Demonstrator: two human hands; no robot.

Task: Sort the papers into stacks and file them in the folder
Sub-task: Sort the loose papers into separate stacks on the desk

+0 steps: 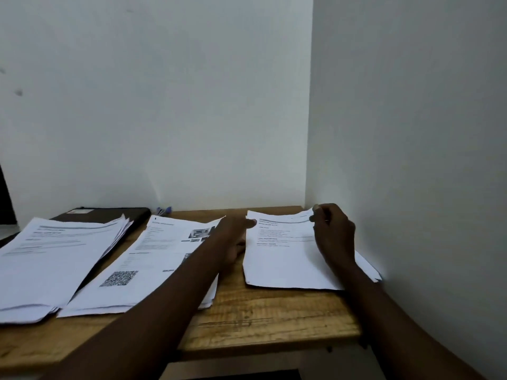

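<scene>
Landmark: dark flat folder (109,213) at the back of the brown wooden table (274,316). Three stacks of white printed paper run away from it. The near stack (55,256) lies partly on the folder. The middle stack (142,264), with photos and a QR-type block on top, is just beside the folder. The far stack (282,264) is well apart from it, by the side wall. Blue pens (164,211) lie just beside the folder.

Right hand (333,234) pinches the far stack at the back corner farthest from the folder, fingers curled; the corner is slightly lifted. Left hand (233,239) sits at the far stack's folder-side edge, one fingertip touching the back corner. Can't tell if it grips or just rests.

Looks like squaring or lifting the far stack. Do it with both hands on opposite edges. Pick up the lower sheets too, since some stick out on the side away from the folder. Tap the edges flush on the table before carrying it to the folder. A one-corner pinch will likely fan or crease it.
</scene>
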